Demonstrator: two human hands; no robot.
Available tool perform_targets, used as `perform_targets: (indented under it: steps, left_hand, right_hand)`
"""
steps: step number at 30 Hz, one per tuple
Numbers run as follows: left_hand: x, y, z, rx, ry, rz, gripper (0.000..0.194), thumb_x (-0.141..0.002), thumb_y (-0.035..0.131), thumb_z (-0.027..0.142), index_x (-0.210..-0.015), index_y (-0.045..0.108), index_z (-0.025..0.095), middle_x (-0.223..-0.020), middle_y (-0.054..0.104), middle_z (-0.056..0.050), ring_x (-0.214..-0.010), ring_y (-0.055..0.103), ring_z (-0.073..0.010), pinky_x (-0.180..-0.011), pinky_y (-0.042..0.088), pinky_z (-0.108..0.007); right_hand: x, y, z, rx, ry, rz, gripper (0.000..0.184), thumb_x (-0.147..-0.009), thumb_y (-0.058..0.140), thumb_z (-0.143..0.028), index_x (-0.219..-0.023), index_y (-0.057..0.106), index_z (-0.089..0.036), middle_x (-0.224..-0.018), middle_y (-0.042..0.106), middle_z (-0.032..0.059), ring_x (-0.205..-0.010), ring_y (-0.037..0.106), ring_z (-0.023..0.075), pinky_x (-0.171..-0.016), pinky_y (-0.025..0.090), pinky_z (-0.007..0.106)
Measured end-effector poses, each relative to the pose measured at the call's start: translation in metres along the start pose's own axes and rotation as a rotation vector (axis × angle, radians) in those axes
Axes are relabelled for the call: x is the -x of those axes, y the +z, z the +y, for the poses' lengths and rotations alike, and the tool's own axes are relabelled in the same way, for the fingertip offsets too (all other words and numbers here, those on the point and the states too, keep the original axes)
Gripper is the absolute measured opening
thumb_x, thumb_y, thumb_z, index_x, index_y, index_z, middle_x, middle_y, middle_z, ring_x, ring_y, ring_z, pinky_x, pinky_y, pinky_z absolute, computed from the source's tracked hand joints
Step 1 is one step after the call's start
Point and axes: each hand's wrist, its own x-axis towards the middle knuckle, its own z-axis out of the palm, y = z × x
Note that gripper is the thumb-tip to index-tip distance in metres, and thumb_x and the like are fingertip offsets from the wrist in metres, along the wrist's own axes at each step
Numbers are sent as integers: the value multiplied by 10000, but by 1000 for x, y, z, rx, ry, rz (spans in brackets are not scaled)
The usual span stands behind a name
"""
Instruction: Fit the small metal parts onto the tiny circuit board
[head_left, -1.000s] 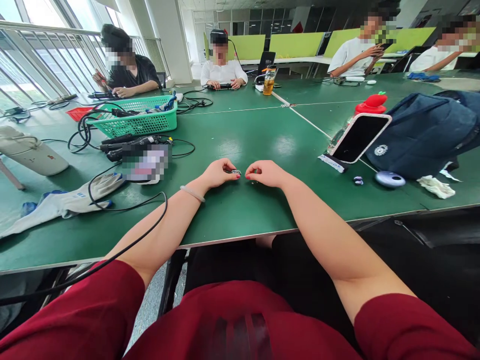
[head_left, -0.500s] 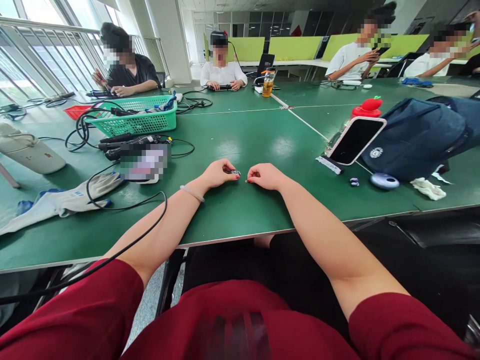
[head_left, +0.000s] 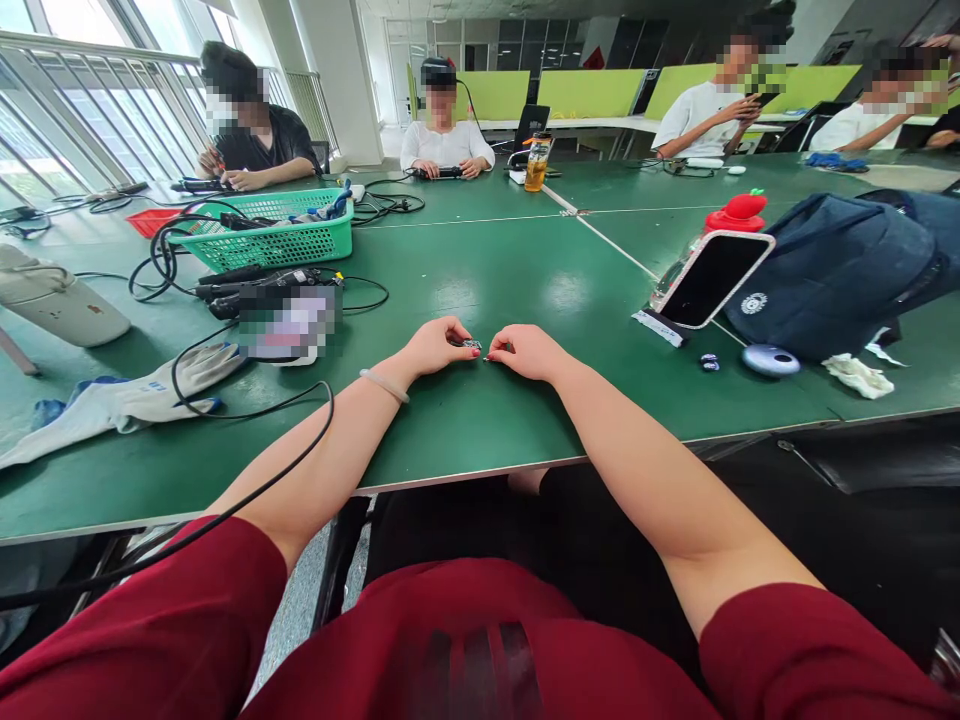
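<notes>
Left hand (head_left: 432, 350) clamped on small object (head_left: 469, 344), right hand (head_left: 529, 351) pinched together; backpack (head_left: 829, 265) emblem (head_left: 754, 302) illegible

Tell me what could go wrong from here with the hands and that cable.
1. The small object sits in the fingertips of the left hand, so it might slip onto the green table.
2. The right hand is close beside it and could perhaps knock it loose.
3. The black cable crosses over the left forearm and might snag if that arm moves.
</notes>
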Motion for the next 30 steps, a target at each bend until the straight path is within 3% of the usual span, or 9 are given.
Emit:
perform_targets:
  steps: [8, 17, 25, 30]
  left_hand:
    - [-1, -1, -1, 13, 0, -7, 371, -526, 831, 332, -754, 597, 156, -778, 673, -56, -756, 614, -177, -728, 477, -347]
    - [-1, 0, -1, 49, -3, -16, 392, -497, 847, 313, -733, 575, 158, -770, 673, -54, -748, 619, -181, -735, 478, -361]
    - [1, 1, 2, 69, 2, -16, 399, -483, 840, 299, -737, 566, 157, -755, 661, -39, -736, 614, -177, -719, 472, -357]
    - [1, 2, 5, 103, 9, -15, 418, -474, 846, 292, -746, 561, 155, -743, 653, -31, -739, 616, -174, -730, 475, -360]
  right_hand:
    - [-3, 4, -4, -19, 96, 46, 112, -831, 612, -253, -769, 681, -189, -816, 662, 16, -747, 547, 138, -669, 370, 258]
    - [-2, 3, 0, -11, 34, 28, 83, -813, 623, -186, -764, 690, -187, -809, 634, 22, -758, 537, 142, -713, 385, 266]
    - [-2, 5, -10, -93, 30, 236, 101, -833, 588, -168, -774, 669, -180, -798, 608, 29, -725, 512, 149, -697, 382, 279]
    - [-3, 7, -11, -74, 60, 175, 129, -846, 564, -140, -831, 686, -178, -850, 611, 37, -739, 521, 146, -717, 396, 279]
